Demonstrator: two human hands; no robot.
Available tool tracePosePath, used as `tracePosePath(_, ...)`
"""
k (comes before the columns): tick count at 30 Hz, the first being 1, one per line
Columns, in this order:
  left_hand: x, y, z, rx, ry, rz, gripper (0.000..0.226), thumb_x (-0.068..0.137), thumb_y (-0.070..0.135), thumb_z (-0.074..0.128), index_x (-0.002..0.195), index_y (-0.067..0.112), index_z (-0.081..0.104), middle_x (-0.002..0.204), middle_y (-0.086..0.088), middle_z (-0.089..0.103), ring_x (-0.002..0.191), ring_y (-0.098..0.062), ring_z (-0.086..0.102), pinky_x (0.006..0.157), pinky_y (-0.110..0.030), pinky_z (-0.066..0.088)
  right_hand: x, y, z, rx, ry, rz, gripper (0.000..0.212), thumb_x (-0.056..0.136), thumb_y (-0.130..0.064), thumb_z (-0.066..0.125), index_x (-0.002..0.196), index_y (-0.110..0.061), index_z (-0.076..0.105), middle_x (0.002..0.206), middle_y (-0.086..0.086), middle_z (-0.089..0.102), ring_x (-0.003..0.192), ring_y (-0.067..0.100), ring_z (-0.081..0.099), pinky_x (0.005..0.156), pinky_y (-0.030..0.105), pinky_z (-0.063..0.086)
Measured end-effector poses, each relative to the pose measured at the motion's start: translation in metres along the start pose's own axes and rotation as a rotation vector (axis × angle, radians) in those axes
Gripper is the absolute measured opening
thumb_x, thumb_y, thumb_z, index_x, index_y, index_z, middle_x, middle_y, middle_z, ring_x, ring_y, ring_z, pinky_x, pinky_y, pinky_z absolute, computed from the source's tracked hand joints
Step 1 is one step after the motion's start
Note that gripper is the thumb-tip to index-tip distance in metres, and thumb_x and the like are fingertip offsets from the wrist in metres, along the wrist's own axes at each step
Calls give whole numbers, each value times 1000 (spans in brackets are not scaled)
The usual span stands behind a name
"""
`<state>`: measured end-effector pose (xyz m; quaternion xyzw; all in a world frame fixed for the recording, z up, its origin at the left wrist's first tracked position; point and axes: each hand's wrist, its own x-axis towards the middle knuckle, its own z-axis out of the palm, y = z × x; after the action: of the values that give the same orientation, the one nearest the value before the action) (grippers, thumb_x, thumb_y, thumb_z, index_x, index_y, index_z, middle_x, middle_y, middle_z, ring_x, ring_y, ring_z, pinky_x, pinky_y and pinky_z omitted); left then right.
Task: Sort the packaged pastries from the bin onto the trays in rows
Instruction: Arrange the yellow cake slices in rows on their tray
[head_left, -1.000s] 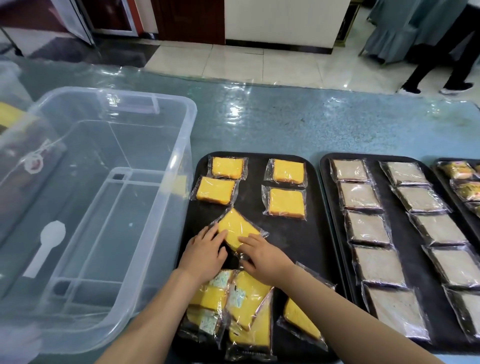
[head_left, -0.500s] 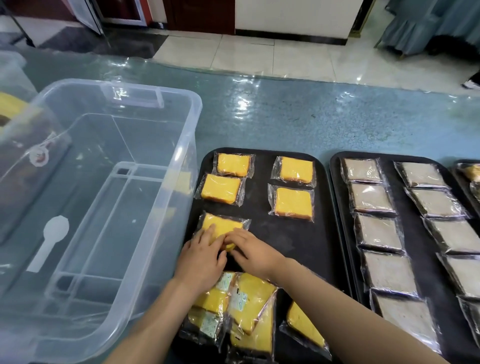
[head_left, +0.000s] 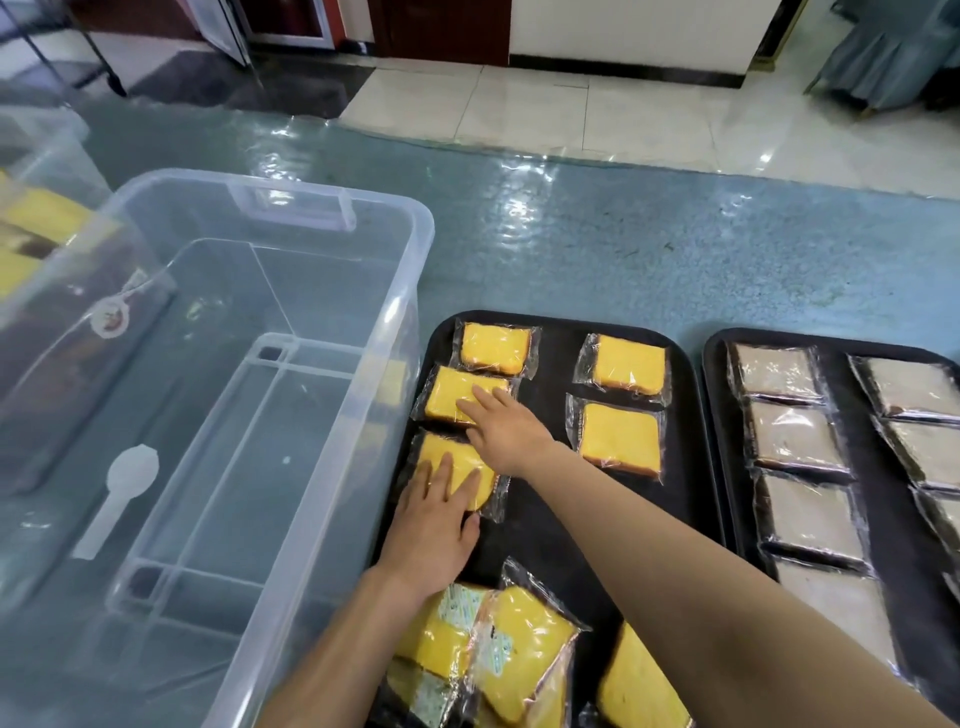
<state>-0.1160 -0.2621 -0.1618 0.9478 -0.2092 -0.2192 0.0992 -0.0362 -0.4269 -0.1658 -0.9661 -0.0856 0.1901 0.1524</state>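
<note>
A black tray (head_left: 550, 525) holds wrapped yellow pastries in two columns. My left hand (head_left: 431, 525) lies flat with fingers spread on the third pastry of the left column (head_left: 457, 462). My right hand (head_left: 506, 428) reaches across, fingertips resting on the second pastry (head_left: 457, 392) just above it. Neither hand grips anything. A loose pile of yellow pastries (head_left: 498, 654) lies at the tray's near end under my forearms. The clear plastic bin (head_left: 218, 415) to the left looks empty.
A second black tray (head_left: 727, 467) to the right carries rows of wrapped pale brown pastries (head_left: 795, 436). Another clear bin (head_left: 41, 218) with yellow pastries stands at the far left. The table has a blue-green plastic-covered top (head_left: 623, 244).
The yellow pastry has been turned straight and pushed into the left column. My right hand has moved up from it onto the pastry above. The camera view has shifted left.
</note>
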Motion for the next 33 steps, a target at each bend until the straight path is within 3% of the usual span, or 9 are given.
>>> tracePosePath(7,5,4,5,68,32,-36,59,102,45,27,154,33,4,163,-5,-10,148,-33,-11,119,-44,1,-15,14,6,37,6,-40,49,105,-33,29,154,-25,23,163,-2,9,150,23,1,121,37,8)
tracePosePath(14,4,11,4,62,37,-80,61,101,47,27,155,32,3,163,-7,-10,148,-34,-10,121,-46,7,-13,28,2,60,30,-104,45,104,-34,34,148,-24,38,160,-3,20,149,20,9,120,35,12)
tracePosePath(17,2,13,4,48,33,-90,61,101,48,26,155,33,1,163,-7,-11,148,-33,-11,120,-46,7,-9,33,-10,66,-4,-149,41,103,-34,37,140,-21,50,154,1,36,144,21,24,118,41,21)
tracePosePath(19,1,14,3,59,38,-93,62,101,48,26,155,33,1,162,-7,-12,149,-32,-10,120,-46,7,1,35,-22,108,90,-138,37,102,-33,40,132,-19,57,144,3,49,136,23,37,113,44,30)
tracePosePath(22,1,14,3,73,51,-91,61,100,47,27,155,33,2,163,-6,-10,149,-31,-7,119,-46,9,22,42,-38,93,191,-7,44,102,-33,40,144,-22,44,156,2,31,144,26,24,118,45,21)
tracePosePath(25,2,14,2,49,53,-97,60,100,47,28,154,35,3,163,-4,-9,149,-29,-6,119,-45,8,38,45,-40,8,63,97,54,103,-38,35,153,-23,24,163,3,10,149,32,5,121,47,8)
tracePosePath(33,2,14,4,69,59,-108,61,100,46,28,154,35,2,163,-4,-9,149,-28,-4,119,-45,12,47,34,-35,-27,-20,93,56,103,-42,30,155,-23,17,163,2,9,149,33,-1,121,46,6)
